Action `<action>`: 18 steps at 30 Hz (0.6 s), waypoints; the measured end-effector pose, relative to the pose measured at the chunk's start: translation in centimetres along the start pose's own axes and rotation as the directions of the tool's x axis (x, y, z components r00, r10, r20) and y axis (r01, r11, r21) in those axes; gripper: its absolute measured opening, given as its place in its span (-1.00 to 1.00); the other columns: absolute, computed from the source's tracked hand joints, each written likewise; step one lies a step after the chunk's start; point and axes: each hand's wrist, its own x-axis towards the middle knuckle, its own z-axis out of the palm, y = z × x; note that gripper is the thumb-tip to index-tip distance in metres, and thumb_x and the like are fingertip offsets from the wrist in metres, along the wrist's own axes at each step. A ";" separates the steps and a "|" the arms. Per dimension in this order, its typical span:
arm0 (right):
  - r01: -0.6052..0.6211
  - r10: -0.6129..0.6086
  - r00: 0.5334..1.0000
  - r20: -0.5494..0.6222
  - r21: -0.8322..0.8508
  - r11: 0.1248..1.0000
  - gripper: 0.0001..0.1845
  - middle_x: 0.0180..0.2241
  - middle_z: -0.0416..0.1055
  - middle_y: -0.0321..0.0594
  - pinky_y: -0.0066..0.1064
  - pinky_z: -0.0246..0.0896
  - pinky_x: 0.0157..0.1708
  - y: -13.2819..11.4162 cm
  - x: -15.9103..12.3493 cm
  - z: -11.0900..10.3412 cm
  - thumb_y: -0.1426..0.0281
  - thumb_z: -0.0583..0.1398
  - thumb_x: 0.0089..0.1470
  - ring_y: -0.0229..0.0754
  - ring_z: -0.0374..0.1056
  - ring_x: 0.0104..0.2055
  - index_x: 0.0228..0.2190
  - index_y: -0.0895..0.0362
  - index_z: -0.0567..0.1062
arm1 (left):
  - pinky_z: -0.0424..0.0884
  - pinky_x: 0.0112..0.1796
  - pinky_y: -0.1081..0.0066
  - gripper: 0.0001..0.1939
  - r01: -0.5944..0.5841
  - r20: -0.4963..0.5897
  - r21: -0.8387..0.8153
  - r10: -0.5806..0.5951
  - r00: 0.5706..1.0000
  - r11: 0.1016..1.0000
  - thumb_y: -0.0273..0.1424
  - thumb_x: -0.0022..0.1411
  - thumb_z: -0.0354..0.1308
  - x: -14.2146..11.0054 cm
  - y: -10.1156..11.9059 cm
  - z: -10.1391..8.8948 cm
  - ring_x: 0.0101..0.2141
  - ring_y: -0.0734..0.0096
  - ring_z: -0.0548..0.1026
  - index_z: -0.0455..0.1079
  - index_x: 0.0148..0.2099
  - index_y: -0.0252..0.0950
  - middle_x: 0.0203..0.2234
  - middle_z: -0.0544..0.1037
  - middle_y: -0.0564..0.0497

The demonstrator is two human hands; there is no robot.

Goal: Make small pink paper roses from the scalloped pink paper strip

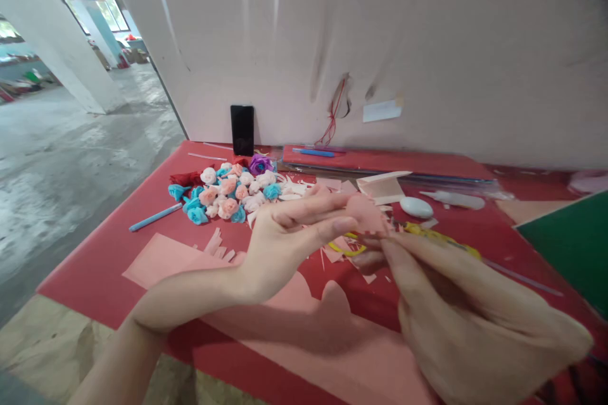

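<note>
Two hands on one workpiece: a small, pale-pink, round-topped piece of thin paper-like sheet (pixel 365 214), raised over the tabletop covered in plain red sheeting (pixel 95 266). Dial for positions: pink piece at centre, 12 pointing away from the person.

Left hand (pixel 280 240), at 8 to 9 o'clock: thumb and fingers brought close together, nipping the piece's left margin. Right hand (pixel 468 316), at 4 o'clock: thumb and forefinger pinched narrow on its lower-right edge; exact contact slightly blurred.

Surroundings: cluster of pink, white, blue and purple rosette-shaped flowers (pixel 228 205) at 9 o'clock; smooth white oval object (pixel 417 207) at 3, just beside; large flat pale-pink sheet (pixel 375 354) at 6, nearer the person. Yellow curved loop (pixel 342 249), about 7 to 8 o'clock, partly hidden; cannot tell what it belongs to.

Handling estimate (judged by eye, untested): near weightless, so fingertip force only. Probably soft and flexible, with just enough stiffness to keep its outline when held at the margin. Matt look suggests little slip. Fragility moderate: creasing likely under a hard pinch, tearing possible if the hands pull apart.

Best hold, in my judgement: the 9 o'clock margin as steady anchor, the 4 to 5 o'clock edge for fine working. The rounded top at 12 is best left unpressed, since a dent there would probably show.
</note>
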 end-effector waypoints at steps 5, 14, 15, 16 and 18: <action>0.111 -0.116 0.992 -0.045 -0.098 0.989 -0.43 -0.43 0.54 -0.50 -0.35 0.35 -0.46 0.9 -0.4 -0.3 0.68 0.30 -0.16 -0.22 0.46 -0.47 -0.18 -0.19 0.54 | 0.54 -0.34 0.44 -0.76 -0.002 0.021 0.031 0.002 1.000 1.000 -0.29 -0.05 0.36 -0.1 -0.1 0.0 -0.42 0.37 0.58 0.59 -0.28 -0.28 -0.41 0.64 -0.02; 0.231 -0.230 0.973 0.029 -0.205 0.951 -0.46 -0.39 0.57 -0.41 -0.30 0.44 -0.41 0.7 -0.6 0.0 0.65 0.28 -0.09 -0.13 0.50 -0.41 -0.14 -0.17 0.51 | 0.61 -0.38 0.43 -0.85 -0.020 0.126 -0.063 0.027 0.992 0.998 -0.39 0.05 0.31 -0.6 -0.3 0.4 -0.48 0.42 0.58 0.57 -0.27 -0.05 -0.41 0.64 0.14; 0.244 -0.244 0.969 0.030 -0.218 0.945 -0.47 -0.40 0.56 -0.40 -0.30 0.44 -0.42 0.8 -0.6 -0.1 0.65 0.28 -0.09 -0.13 0.50 -0.42 -0.14 -0.16 0.51 | 0.61 -0.33 0.43 -0.82 -0.034 0.146 -0.075 0.044 0.988 0.997 -0.39 0.07 0.29 -0.8 -0.4 0.4 -0.43 0.39 0.60 0.56 -0.23 -0.02 -0.38 0.64 0.13; 0.251 -0.253 0.967 0.022 -0.225 0.941 -0.46 -0.41 0.56 -0.40 -0.29 0.44 -0.41 0.8 -0.6 -0.1 0.65 0.28 -0.09 -0.13 0.50 -0.42 -0.14 -0.16 0.51 | 0.60 -0.26 0.43 -0.79 -0.049 0.159 -0.079 0.061 0.985 0.996 -0.40 0.10 0.27 -0.9 -0.5 0.4 -0.34 0.36 0.61 0.55 -0.18 -0.02 -0.34 0.64 0.12; 0.241 -0.246 0.969 0.005 -0.232 0.942 -0.43 -0.40 0.56 -0.41 -0.27 0.44 -0.39 1.0 -0.7 -0.2 0.65 0.28 -0.10 -0.11 0.50 -0.41 -0.11 -0.17 0.49 | 0.55 -0.13 0.43 -0.73 -0.077 0.190 -0.070 0.089 0.978 0.995 -0.43 0.17 0.21 -1.4 -0.8 0.3 -0.16 0.31 0.57 0.50 -0.08 -0.04 -0.22 0.62 0.08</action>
